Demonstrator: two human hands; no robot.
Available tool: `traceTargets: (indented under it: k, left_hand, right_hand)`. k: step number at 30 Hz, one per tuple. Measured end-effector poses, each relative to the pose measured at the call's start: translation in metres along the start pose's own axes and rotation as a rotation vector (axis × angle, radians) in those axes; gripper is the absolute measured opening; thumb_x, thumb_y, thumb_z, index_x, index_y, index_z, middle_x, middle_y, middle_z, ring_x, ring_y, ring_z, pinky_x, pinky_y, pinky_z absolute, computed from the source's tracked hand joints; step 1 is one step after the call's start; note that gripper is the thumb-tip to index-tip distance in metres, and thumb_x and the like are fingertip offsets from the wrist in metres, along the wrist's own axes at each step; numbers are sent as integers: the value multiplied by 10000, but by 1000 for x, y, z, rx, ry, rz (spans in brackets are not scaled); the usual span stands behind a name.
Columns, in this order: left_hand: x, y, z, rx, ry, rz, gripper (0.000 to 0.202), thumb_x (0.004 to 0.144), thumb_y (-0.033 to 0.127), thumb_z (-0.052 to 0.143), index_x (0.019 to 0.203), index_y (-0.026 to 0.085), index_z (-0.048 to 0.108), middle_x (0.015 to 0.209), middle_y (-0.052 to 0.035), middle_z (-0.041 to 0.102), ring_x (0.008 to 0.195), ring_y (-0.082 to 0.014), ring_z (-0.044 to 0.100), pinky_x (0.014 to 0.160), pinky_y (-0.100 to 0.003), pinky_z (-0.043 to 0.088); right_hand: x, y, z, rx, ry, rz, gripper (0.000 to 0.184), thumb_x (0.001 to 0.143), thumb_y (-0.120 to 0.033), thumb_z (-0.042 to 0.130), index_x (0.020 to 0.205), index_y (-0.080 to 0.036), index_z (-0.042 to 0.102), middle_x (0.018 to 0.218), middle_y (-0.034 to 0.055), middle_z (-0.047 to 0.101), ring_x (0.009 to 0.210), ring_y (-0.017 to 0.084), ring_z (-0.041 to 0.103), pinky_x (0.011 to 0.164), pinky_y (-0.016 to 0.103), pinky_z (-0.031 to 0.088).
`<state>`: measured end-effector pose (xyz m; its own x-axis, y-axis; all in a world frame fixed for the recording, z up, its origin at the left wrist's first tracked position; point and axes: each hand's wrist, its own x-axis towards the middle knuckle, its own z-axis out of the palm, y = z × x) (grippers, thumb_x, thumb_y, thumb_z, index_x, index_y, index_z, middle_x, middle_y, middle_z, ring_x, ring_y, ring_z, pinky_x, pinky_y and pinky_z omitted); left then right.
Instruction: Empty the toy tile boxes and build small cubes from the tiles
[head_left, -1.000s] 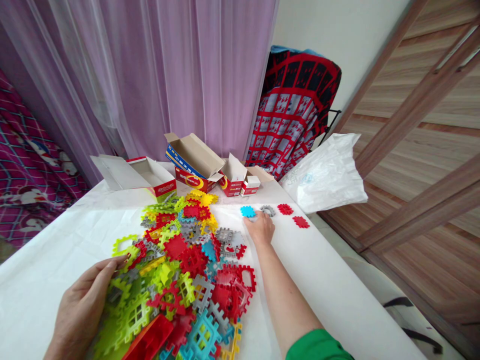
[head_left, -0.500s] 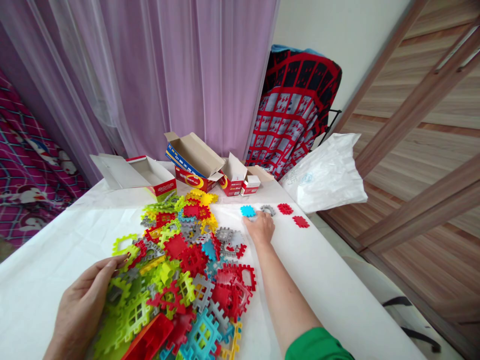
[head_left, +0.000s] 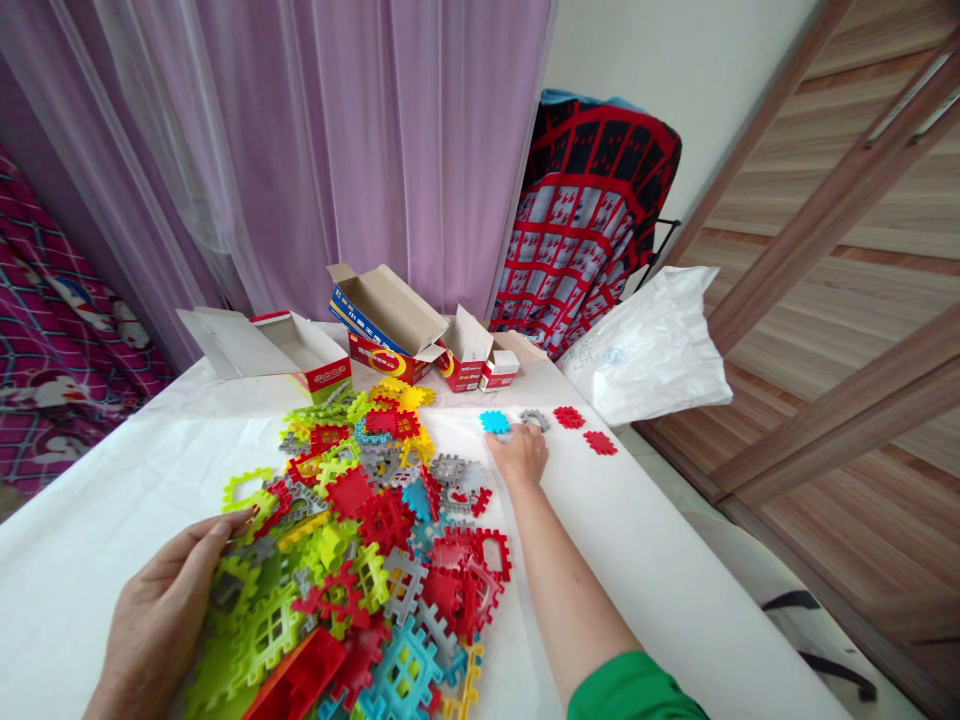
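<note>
My right hand [head_left: 520, 457] rests on the table's far part, its fingers closed at the near edge of a blue toothed plastic tile [head_left: 495, 422]. A grey toothed ring-shaped piece [head_left: 535, 418] lies just beyond the fingertips, partly covered by them. Two red toothed tiles [head_left: 568, 417] lie farther right. At the left edge of a large heap of interlocking plastic pieces [head_left: 386, 515], my left hand [head_left: 169, 590] has its thumb and fingers pressed together beside a lime-green frame piece [head_left: 251, 488]. What is between those fingertips is hidden.
Open cardboard boxes stand along the back: a red-and-green one [head_left: 319, 370], a blue one [head_left: 386, 310] on a red one, and smaller red-and-white ones [head_left: 501, 370]. A white plastic bag [head_left: 652, 350] sits at the right edge of the white-covered table [head_left: 90, 500].
The view has shifted very slightly. Both hands and the pieces stay where they were.
</note>
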<state>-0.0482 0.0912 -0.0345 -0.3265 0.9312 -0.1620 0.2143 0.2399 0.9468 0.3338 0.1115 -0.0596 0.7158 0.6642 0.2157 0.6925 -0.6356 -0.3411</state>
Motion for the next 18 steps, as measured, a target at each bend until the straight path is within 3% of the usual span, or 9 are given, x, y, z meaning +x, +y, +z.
traceTargets:
  k: [12, 18]
  left_hand:
    - [-2, 1, 1, 3, 19, -18, 482, 536, 626, 616, 846, 268, 704, 1003, -3, 744, 1106, -261, 599, 1016, -349, 424]
    - [0, -2, 1, 7, 14, 32, 499, 570, 625, 625, 877, 244, 727, 1006, -25, 746, 1091, -283, 612, 999, -379, 449]
  right_hand:
    - [0, 0, 0, -8, 3, 2, 473, 785, -477, 598, 1121, -152, 675, 1173, 142, 595, 1104, 279, 546, 919, 349, 412]
    - [0, 0, 1, -7, 19, -6, 481, 779, -489, 599, 1106, -147, 681, 1157, 145, 600, 1083, 283, 555, 903, 352, 420]
